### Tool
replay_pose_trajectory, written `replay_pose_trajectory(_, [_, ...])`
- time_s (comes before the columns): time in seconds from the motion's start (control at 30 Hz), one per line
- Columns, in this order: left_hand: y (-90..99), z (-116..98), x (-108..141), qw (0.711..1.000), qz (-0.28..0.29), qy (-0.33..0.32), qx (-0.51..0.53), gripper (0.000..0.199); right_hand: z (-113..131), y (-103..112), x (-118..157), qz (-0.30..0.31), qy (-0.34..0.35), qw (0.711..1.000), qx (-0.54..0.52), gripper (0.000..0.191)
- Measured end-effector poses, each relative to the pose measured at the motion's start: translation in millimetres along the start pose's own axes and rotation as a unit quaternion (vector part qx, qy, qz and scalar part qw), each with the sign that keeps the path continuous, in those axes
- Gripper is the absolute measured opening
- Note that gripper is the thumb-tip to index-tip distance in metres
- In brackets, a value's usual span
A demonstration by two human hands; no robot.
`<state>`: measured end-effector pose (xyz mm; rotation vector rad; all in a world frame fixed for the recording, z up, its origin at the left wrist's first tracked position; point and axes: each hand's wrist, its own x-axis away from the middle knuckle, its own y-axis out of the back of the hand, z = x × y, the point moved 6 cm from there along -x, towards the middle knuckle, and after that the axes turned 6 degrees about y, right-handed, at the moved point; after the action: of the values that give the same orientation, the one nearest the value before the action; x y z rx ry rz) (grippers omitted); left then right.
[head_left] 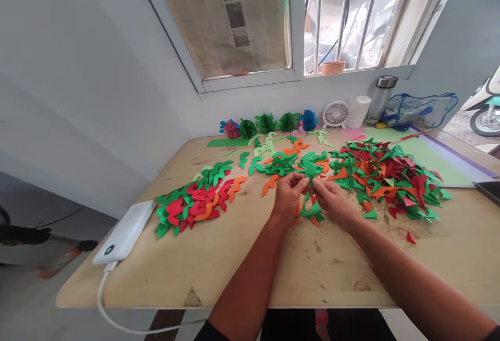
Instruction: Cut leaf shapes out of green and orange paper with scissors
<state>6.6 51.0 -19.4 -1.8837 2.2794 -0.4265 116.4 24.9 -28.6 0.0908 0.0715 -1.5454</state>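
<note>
With both hands brought together over the table (pixel 234 273), here was the hold that everything hinged on: a green paper piece (pixel 311 169), pinched dead centre between the fingertips! Left hand (pixel 289 191) came at it from seven o'clock, right hand (pixel 332 199) from about four, thumbs and forefingers closed on its near end, and neither was clearly the nearer. And the long axis? It seemed to run from twelve to six, the visible part pointing away toward the wall, though fingers hid the lower end and its outline merged with the green and orange cutouts (pixel 281 163) beyond, so exactly where it stopped, you couldn't tell. Just under the grip, at six o'clock, lay more loose scraps (pixel 311 211) on the wood, close beneath the wrists. Out at three o'clock, nearer the right hand, spread the big mixed heap (pixel 390 177); well off at nine, on the left hand's side, sat the red and green stack (pixel 199 203), apart from both hands.
</note>
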Motion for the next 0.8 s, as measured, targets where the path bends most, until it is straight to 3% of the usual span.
replay_pose_trajectory(0.33, [5.4, -7.7, 2.9, 0.999, -0.035, -0.014, -0.018, 0.016, -4.0, 4.3, -0.7, -0.004, -0.004, 0.999, 0.036, 0.052])
replay_pose_trajectory(0.8, [2.9, -5.2, 2.9, 0.999, -0.039, -0.016, -0.001, 0.019, 0.6, 0.6, 0.6, -0.014, -0.005, 1.0, 0.017, 0.052])
